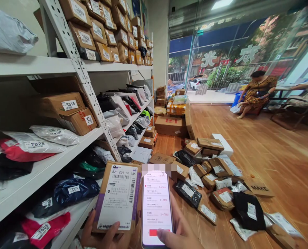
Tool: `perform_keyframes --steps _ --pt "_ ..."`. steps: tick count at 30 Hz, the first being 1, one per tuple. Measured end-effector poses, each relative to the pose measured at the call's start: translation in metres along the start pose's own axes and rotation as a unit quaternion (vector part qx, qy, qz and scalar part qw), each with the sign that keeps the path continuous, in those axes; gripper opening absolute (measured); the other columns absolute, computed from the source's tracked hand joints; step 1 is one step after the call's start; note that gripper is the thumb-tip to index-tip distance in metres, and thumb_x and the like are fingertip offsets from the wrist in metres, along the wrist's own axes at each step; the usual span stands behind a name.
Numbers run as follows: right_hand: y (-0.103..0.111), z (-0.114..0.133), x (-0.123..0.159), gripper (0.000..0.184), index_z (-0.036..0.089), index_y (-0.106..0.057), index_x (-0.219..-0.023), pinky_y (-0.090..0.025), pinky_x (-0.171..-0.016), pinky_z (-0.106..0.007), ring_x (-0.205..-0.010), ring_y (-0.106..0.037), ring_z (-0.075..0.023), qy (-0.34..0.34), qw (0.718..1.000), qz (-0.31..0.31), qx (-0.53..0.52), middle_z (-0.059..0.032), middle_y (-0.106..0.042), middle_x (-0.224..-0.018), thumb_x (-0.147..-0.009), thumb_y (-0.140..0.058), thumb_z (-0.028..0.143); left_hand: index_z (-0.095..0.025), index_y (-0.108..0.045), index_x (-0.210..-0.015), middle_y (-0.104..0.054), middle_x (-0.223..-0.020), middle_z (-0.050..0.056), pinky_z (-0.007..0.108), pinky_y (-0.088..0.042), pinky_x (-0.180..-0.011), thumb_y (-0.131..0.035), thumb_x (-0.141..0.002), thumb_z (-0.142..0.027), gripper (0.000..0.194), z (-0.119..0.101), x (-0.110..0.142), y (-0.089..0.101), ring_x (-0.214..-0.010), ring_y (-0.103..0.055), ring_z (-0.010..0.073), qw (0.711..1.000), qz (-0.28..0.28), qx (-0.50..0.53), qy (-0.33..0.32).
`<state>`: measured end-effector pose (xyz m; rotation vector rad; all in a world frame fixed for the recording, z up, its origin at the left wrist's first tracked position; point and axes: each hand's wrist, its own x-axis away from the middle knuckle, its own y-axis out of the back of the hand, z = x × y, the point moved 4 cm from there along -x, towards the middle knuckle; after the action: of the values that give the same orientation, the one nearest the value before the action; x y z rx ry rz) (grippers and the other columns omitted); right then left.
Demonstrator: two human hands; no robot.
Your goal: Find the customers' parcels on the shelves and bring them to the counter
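**Parcel and phone held side by side over a floor of packages**

At the bottom centre of the frame, the left hand (102, 235) grips a flat brown cardboard parcel with a white printed shipping label (117, 197), fingers curled under its lower edge and thumb on the front. Just beside it, almost touching, the right hand (181, 233) is wrapped around a white-screened smartphone (156, 207), thumb resting near the red button low on the screen.

Behind the phone, on the wooden plank floor (273, 155), lies a scattered heap of small brown boxes and black and white plastic mailers (216, 180), spreading to the lower right of the frame. Along the left runs a white metal shelving rack (40, 166) crowded with numbered bags and cartons, its perforated slanted upright just above the held parcel. Farther back, mid-frame, larger cardboard cartons (171, 124) are stacked by the wall. At the upper right, a seated person in a patterned dress (256, 93) sits before the glass shopfront.
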<state>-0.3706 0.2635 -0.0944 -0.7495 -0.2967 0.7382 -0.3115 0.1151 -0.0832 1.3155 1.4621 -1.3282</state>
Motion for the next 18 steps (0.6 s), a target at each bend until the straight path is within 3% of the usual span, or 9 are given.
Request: perform_keyframes --steps 3,7,11,14,16,18 --pt "0.0015 -0.0014 0.0001 0.113 0.025 -0.005 -0.145 -0.045 -0.095 -0.041 -0.117 -0.056 -0.0293 0.0 1.0 -0.003 -0.006 -0.0103 -0.06 -0.128 -0.062 -0.081 0.032 -0.017 -0.044 -0.06 -0.049 -0.137 0.002 0.028 -0.043 -0.074 -0.069 -0.046 -0.002 0.032 -0.0026 -0.0057 -0.0019 -0.12 -0.051 0.0224 0.999 0.02 0.011 -0.031" --pt "0.0032 -0.0024 0.0001 0.114 0.025 -0.005 -0.146 -0.044 -0.097 -0.039 -0.118 -0.056 -0.028 -0.003 1.0 -0.014 0.012 -0.0102 -0.06 -0.128 -0.061 -0.081 0.031 -0.017 -0.043 -0.058 -0.052 -0.135 -0.002 0.027 -0.043 -0.074 -0.07 -0.051 -0.004 0.031 -0.0027 -0.0074 -0.0002 -0.119 -0.052 0.0215 1.0 -0.003 0.014 0.014" --pt "0.0015 -0.0017 0.0002 0.114 0.025 -0.006 -0.145 -0.046 -0.093 -0.038 -0.116 -0.057 -0.0278 -0.001 1.0 -0.015 0.015 -0.0119 -0.057 -0.131 -0.061 -0.082 0.032 -0.017 -0.047 -0.057 -0.052 -0.134 0.002 0.031 -0.043 -0.073 -0.077 -0.057 -0.016 0.03 0.0009 -0.0038 0.0029 -0.118 -0.052 0.0252 1.0 0.023 0.018 0.011" --pt "0.0001 -0.0006 -0.0003 0.114 0.025 -0.006 -0.145 -0.047 -0.089 -0.037 -0.11 -0.06 -0.027 0.007 1.0 -0.013 0.024 -0.0116 -0.057 -0.131 -0.061 -0.082 0.033 -0.018 -0.045 -0.058 -0.051 -0.133 0.008 0.033 -0.043 -0.07 -0.082 -0.052 -0.023 0.038 0.0009 -0.0045 0.0041 -0.118 -0.052 0.0302 0.999 0.038 0.009 -0.007" --pt "-0.0009 0.0004 -0.0008 0.115 0.024 -0.004 -0.146 -0.048 -0.089 -0.038 -0.107 -0.062 -0.0272 0.017 0.999 -0.004 0.03 -0.0115 -0.059 -0.128 -0.062 -0.081 0.034 -0.018 -0.043 -0.059 -0.051 -0.132 0.011 0.035 -0.043 -0.07 -0.081 -0.054 -0.022 0.038 -0.0015 -0.0063 0.0035 -0.12 -0.05 0.032 0.999 0.036 0.004 -0.007" --pt "-0.0015 0.0008 -0.001 0.116 0.024 -0.001 -0.146 -0.047 -0.09 -0.039 -0.106 -0.062 -0.0273 0.021 0.999 0.005 0.031 -0.0111 -0.061 -0.126 -0.063 -0.081 0.035 -0.018 -0.044 -0.059 -0.053 -0.128 0.009 0.033 -0.042 -0.07 -0.071 -0.064 -0.014 0.028 -0.0035 -0.0076 0.0023 -0.121 -0.05 0.0282 0.999 0.032 0.009 0.008"
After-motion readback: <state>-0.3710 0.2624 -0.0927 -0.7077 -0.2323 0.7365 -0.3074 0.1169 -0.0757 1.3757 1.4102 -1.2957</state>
